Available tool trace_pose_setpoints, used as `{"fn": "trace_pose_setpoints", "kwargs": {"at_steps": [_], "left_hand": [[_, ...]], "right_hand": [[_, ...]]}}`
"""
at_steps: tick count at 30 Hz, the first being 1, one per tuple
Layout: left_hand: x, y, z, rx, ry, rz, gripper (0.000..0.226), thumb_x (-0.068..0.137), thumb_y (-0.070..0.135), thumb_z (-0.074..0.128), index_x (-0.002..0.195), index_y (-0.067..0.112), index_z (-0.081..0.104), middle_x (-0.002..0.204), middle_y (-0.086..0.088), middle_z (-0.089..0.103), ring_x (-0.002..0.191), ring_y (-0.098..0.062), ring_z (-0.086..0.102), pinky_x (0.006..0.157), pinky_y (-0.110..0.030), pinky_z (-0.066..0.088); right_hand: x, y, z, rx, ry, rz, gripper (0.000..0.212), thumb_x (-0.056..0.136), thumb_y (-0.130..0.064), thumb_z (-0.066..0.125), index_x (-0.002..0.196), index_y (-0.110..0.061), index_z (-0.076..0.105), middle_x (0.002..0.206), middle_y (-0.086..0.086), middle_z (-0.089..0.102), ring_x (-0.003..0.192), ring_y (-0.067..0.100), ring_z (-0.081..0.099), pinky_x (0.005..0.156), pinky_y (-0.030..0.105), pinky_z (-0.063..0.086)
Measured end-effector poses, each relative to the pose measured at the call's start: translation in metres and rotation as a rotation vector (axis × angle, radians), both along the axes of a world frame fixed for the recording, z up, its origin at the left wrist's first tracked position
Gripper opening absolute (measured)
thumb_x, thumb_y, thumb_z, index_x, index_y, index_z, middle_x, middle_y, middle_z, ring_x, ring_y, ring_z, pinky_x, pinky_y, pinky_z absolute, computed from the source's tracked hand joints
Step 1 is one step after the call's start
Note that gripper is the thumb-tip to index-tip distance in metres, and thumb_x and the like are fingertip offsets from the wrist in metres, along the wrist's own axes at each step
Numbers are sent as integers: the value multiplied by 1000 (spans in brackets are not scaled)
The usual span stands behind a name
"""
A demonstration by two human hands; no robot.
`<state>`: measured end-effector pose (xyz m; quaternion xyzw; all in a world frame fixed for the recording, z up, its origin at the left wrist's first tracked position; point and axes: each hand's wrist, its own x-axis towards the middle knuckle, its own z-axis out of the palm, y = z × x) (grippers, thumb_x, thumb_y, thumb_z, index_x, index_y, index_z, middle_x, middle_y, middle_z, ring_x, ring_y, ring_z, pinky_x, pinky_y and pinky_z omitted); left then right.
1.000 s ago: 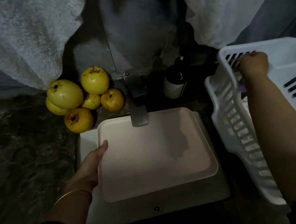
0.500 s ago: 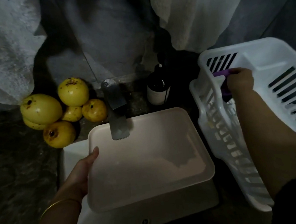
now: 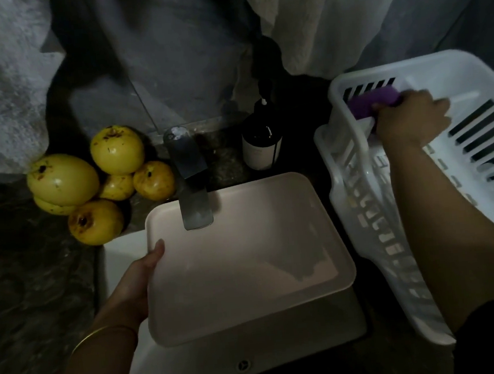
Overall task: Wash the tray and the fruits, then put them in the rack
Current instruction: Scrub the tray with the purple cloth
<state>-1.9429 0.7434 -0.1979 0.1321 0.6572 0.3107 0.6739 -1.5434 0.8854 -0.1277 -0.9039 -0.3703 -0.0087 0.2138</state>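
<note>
The white rack (image 3: 365,235) stands on the tabletop (image 3: 21,268) just right of the sink (image 3: 255,351). The tray (image 3: 232,263) lies over the sink, long axis left to right, its far edge under the faucet (image 3: 192,198). The left hand (image 3: 135,288) grips its left rim. The fruits (image 3: 88,184) sit piled back left. In the rack's far corner, the right hand (image 3: 411,119) has its fingers curled round a purple scrubber (image 3: 370,101), which likely must travel left to the tray.

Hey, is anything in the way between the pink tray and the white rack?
Nothing lies between the pale pink rectangular tray and the white slotted plastic rack. The grey metal tap overhangs the tray's far edge, though, and the right hand grips a purple object inside the rack.
</note>
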Motion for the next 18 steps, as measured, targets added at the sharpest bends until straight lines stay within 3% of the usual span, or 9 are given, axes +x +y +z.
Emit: {"fn": "trace_pose_setpoints", "kwargs": {"at_steps": [3, 6, 9, 13, 16, 18], "left_hand": [[-1, -1, 0, -4, -18, 12, 41, 94, 43, 48, 117, 11, 59, 105, -20, 68, 97, -41, 61, 77, -48, 49], [-1, -5, 2, 13, -9, 8, 36, 94, 43, 48, 110, 13, 61, 98, -18, 69, 93, -40, 61, 74, -46, 48], [-1, -12, 6, 30, 1, 3, 34, 94, 43, 48, 103, 14, 63, 91, -16, 72, 92, -39, 61, 73, -44, 47], [-6, -25, 10, 41, -8, 8, 34, 94, 42, 48, 103, 12, 62, 95, -17, 70, 94, -40, 60, 77, -46, 47], [-12, -37, 10, 42, 3, 26, 34, 93, 42, 51, 98, 12, 63, 88, -16, 71, 91, -38, 61, 76, -45, 48], [-17, -44, 8, 32, -20, 47, 36, 93, 43, 52, 99, 10, 64, 88, -16, 72, 92, -38, 62, 79, -45, 48]], "right_hand": [[-15, -6, 30, 114, -80, 42, 45, 87, -42, 57, 116, -7, 61, 123, 13, 56, 124, 34, 36, 99, 45, 26], [-37, -22, 56, 328, -7, 66, 47, 86, -44, 54, 116, -8, 56, 128, 11, 49, 127, 29, 36, 106, 37, 25], [-67, -43, 66, 542, 124, 121, 43, 86, -44, 50, 111, -10, 52, 111, 9, 57, 106, 25, 52, 93, 35, 38], [-123, -96, 67, 756, 434, 324, 20, 83, -32, 59, 89, -20, 44, 74, -14, 49, 67, -2, 48, 70, 25, 41], [-159, -140, 48, 699, 699, 447, 22, 81, -22, 61, 88, -32, 43, 84, -11, 53, 79, 5, 56, 74, 36, 49], [-174, -160, 32, 619, 922, 522, 32, 80, -13, 60, 98, -34, 46, 99, -8, 56, 92, 12, 60, 76, 35, 51]]}}
